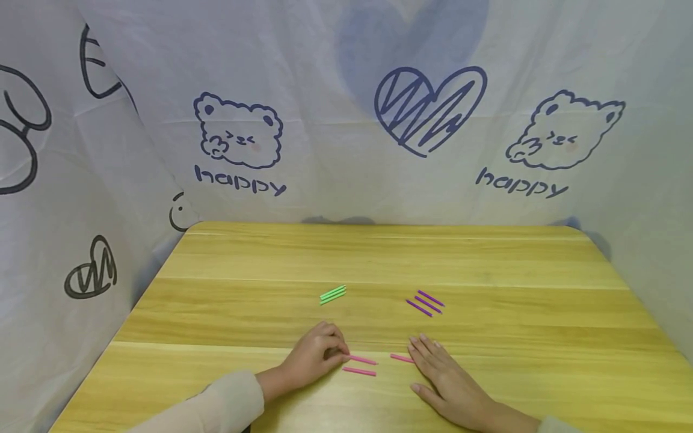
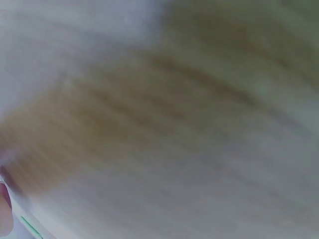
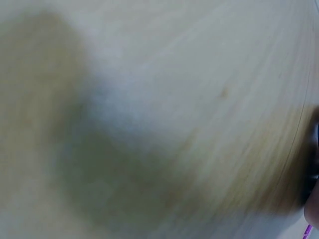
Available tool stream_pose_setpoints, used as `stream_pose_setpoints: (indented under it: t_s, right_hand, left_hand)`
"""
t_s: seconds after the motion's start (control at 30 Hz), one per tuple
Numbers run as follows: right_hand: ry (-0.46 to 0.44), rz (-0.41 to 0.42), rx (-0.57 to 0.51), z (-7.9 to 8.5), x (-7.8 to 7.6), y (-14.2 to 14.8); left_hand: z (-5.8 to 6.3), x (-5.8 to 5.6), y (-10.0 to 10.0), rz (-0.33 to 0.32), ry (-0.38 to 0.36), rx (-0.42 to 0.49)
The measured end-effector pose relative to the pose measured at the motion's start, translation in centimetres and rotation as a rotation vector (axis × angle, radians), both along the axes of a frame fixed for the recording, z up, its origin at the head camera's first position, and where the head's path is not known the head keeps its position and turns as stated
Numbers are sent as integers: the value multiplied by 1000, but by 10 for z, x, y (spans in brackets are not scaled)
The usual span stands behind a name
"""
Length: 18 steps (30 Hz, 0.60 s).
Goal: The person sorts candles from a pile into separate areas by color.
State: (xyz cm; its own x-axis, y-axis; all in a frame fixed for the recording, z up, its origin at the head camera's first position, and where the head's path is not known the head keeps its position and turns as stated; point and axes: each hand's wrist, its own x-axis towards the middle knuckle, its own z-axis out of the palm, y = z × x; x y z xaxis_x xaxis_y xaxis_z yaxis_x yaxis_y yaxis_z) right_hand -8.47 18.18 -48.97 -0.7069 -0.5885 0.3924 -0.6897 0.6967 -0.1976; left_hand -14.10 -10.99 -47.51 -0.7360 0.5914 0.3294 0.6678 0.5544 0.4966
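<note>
Thin sticks that look like birthday candles lie on the wooden table. My left hand [image 1: 316,356] pinches the left end of one pink candle [image 1: 364,360] between thumb and fingers. Just below it, a second pink candle [image 1: 360,371] lies loose and roughly parallel. To the right, my right hand [image 1: 446,382] lies palm down with straight fingers, covering the right end of a third pink candle [image 1: 400,358]. Both wrist views are mostly blurred table; a fingertip [image 2: 5,211] shows at the left wrist view's lower left edge.
Green candles [image 1: 332,294] lie side by side beyond my left hand. Three purple candles [image 1: 425,303] lie slanted beyond my right hand. The table [image 1: 379,252] has rounded far corners, with a printed white cloth [image 1: 325,150] hanging behind it and at the sides.
</note>
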Motion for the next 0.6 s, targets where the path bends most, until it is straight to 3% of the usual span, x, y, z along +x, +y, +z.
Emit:
stream_pose_setpoints:
  t_s: [0.4,0.6]
  right_hand:
    - [4,-1,23,3,1,0]
    - [-48,-26,-11,9,0,0]
  left_hand:
    - [1,3,-1,-7,7,3]
    - [1,4,-2,-2,1,1]
